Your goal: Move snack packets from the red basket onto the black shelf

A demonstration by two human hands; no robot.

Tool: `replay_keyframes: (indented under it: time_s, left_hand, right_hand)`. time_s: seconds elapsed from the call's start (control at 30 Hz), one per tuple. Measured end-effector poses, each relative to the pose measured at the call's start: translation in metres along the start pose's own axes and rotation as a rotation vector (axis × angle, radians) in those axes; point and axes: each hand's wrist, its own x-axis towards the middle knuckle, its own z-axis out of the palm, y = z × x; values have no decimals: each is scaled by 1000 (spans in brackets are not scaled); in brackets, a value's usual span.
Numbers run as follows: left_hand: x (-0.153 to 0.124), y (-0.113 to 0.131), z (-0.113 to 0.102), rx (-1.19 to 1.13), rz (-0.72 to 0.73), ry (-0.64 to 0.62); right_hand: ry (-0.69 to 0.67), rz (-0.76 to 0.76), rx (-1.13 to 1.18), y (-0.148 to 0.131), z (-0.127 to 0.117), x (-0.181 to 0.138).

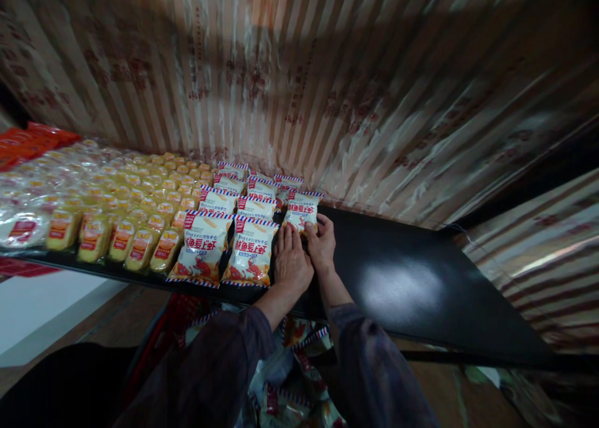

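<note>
A white snack bag [301, 211] with red lettering and a striped top edge sits upright at the right end of the rows. My left hand [292, 262] lies with stretched fingers, their tips touching the bag's lower edge. At the bag's lower right side, the bent thumb and fingers of my right hand [322, 242] grip it. Part of the bag's bottom is covered by my fingers. Matching bags stand in rows to the left, among them a front snack bag [250, 253] beside my left hand and another front bag [200, 250].
Packed yellow cakes [124, 238], white packages [21, 228] and orange packages [28, 142] fill the left of the black shelf [402, 278]. Striped plastic sheeting [299, 72] hangs behind. Below, between my arms, are more loose snack bags [290, 403] beside something red.
</note>
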Motion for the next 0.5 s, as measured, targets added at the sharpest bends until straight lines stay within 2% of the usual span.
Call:
replay_keyframes:
  time_s: [0.2,0.5]
  left_hand:
    - [1,-4,2,-28,1,60]
    - [1,-4,1,-51,-17,67]
  right_hand:
    - [-45,-21,35,0,5,6]
    - [-91,-12,58,1,11,10]
